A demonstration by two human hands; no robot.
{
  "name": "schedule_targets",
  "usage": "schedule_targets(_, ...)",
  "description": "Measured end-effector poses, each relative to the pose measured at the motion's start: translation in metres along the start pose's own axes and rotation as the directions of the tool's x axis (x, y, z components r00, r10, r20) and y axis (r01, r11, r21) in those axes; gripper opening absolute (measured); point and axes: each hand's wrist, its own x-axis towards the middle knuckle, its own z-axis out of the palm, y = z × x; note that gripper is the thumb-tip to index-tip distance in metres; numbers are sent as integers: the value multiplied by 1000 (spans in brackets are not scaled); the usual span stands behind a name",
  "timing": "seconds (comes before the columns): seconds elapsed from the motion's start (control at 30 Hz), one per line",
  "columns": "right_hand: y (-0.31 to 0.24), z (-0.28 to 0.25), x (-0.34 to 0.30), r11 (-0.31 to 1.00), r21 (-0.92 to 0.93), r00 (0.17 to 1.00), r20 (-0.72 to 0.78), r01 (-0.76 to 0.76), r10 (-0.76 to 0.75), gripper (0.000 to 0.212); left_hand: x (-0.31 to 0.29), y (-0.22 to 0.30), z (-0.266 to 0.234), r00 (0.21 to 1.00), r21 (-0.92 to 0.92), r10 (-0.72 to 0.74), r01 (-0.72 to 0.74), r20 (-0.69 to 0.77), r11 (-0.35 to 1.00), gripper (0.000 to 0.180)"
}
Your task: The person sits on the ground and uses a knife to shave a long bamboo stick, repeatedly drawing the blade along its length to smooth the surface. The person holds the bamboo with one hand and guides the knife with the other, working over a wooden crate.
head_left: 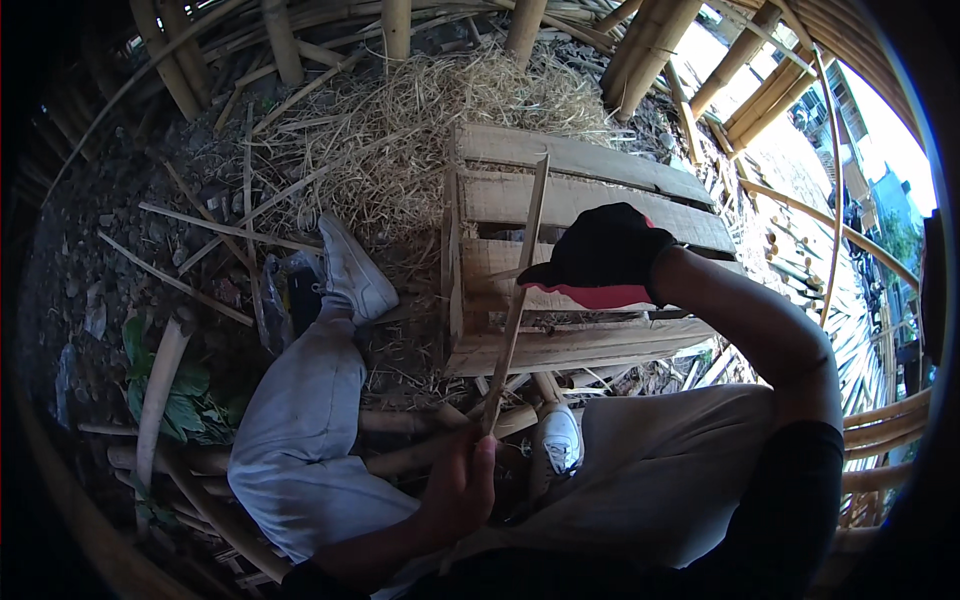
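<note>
A long, flat bamboo strip (511, 352) rises at a slant from my lap, its upper end over a wooden slatted crate (590, 150). My bare left hand (462, 490) is closed round the strip's lower end, thumb along it. My right hand (600, 255), in a black glove with a red-pink palm side, is closed against the strip at about mid-length. Something thin and pale pokes out left of the strip at that height; whether it is a blade I cannot tell. The glove hides what the right fingers hold.
Behind the crate lies a heap of dry shavings (430, 130). Upright bamboo poles (397, 30) stand beyond it. Loose strips (225, 226) litter the dirt at left, near green leaves (190, 385). My shoes (355, 270) flank the crate's near left corner. Bamboo poles (400, 422) lie beneath my legs.
</note>
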Motion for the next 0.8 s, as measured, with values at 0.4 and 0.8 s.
schedule_targets(0.4,7,13,-2,995,59,990,-122,77,-69,80,0,7,0,1000,71,23,-23,2,997,36)
schedule_targets(0.8,-5,-8,-5,998,-32,999,18,51,-50,81,1,5,4,981,108,180,-171,-76,979,33)
